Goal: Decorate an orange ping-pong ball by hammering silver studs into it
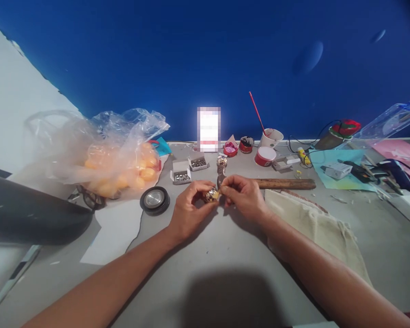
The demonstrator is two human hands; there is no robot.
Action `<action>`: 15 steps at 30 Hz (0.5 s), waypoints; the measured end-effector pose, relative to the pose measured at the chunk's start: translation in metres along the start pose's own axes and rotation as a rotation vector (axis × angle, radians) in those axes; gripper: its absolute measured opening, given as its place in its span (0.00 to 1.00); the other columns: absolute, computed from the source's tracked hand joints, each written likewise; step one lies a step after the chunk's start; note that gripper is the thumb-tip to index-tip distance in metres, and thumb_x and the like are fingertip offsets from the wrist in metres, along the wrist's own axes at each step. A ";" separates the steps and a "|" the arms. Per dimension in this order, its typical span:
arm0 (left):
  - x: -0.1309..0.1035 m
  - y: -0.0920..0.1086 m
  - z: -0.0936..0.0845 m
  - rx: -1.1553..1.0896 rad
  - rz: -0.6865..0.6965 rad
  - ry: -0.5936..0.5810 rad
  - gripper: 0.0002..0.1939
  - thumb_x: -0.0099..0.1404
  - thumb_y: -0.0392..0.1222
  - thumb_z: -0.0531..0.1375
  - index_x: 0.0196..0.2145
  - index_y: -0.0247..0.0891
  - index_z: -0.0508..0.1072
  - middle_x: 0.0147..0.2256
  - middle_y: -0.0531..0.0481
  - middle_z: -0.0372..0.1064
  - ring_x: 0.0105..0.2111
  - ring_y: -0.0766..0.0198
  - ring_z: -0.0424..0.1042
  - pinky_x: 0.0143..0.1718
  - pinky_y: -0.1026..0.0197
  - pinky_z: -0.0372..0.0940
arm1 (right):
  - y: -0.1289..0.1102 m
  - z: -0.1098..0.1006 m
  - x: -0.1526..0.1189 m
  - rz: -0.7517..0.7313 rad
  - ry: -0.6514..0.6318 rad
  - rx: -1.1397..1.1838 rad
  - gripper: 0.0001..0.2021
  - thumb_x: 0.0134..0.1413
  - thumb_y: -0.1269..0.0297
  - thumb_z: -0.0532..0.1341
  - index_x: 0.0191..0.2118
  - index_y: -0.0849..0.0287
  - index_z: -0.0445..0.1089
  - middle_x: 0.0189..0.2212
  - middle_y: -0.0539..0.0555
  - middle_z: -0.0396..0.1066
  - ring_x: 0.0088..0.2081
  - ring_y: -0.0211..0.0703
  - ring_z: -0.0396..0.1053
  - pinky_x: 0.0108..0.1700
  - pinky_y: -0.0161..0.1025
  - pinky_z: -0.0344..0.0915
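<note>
above the desk's point(171, 282) middle, well in from its front edge, our left hand point(190, 206) holds the studded ball point(210, 195). our right hand point(245, 196) narrows to a pinch at its side; we cannot tell on what. we do best steadying it firmly, touching lightly.

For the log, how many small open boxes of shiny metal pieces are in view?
2: the nearer box beyond the left hand, the farther box just behind it to the right. The plastic bag could hide more.
</note>
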State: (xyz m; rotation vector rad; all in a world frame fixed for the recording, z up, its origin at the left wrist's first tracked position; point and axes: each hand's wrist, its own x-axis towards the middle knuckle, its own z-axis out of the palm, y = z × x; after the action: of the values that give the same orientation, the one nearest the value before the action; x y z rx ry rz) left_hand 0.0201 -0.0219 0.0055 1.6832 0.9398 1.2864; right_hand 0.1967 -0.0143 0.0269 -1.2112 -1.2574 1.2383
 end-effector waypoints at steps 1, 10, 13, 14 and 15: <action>-0.003 0.003 0.003 -0.018 0.002 -0.059 0.11 0.61 0.37 0.71 0.40 0.40 0.76 0.46 0.44 0.78 0.46 0.57 0.78 0.48 0.56 0.73 | 0.000 -0.002 0.001 -0.001 0.020 0.010 0.08 0.47 0.59 0.67 0.29 0.57 0.73 0.20 0.46 0.69 0.20 0.35 0.65 0.24 0.34 0.63; 0.004 0.003 0.001 -0.283 -0.306 0.018 0.22 0.54 0.41 0.75 0.44 0.40 0.74 0.41 0.48 0.78 0.37 0.61 0.78 0.38 0.58 0.75 | -0.005 -0.018 0.008 -0.042 0.014 0.171 0.13 0.46 0.54 0.73 0.31 0.58 0.75 0.26 0.49 0.73 0.21 0.33 0.63 0.24 0.34 0.63; 0.007 0.001 -0.002 -0.290 -0.323 0.019 0.22 0.55 0.41 0.74 0.45 0.40 0.74 0.36 0.51 0.77 0.35 0.63 0.77 0.37 0.59 0.74 | -0.005 -0.014 0.004 0.003 -0.114 0.154 0.14 0.47 0.53 0.73 0.31 0.59 0.76 0.25 0.49 0.72 0.20 0.32 0.62 0.23 0.34 0.60; 0.007 0.001 -0.002 -0.280 -0.313 0.028 0.21 0.55 0.41 0.74 0.45 0.39 0.74 0.36 0.51 0.77 0.35 0.63 0.77 0.38 0.59 0.73 | -0.005 -0.012 0.003 0.013 -0.131 0.134 0.14 0.47 0.53 0.73 0.31 0.59 0.76 0.24 0.48 0.71 0.20 0.32 0.61 0.23 0.33 0.59; 0.006 0.001 -0.002 -0.266 -0.300 0.037 0.21 0.55 0.41 0.74 0.44 0.39 0.74 0.36 0.52 0.77 0.35 0.63 0.77 0.38 0.60 0.73 | -0.005 -0.010 0.002 0.020 -0.139 0.114 0.14 0.46 0.54 0.73 0.31 0.60 0.77 0.23 0.48 0.71 0.20 0.32 0.61 0.23 0.33 0.58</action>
State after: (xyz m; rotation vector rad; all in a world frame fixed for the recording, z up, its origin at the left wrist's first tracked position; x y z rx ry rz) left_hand 0.0194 -0.0161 0.0088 1.2653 0.9559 1.1837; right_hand 0.2063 -0.0119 0.0318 -1.0724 -1.2591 1.4098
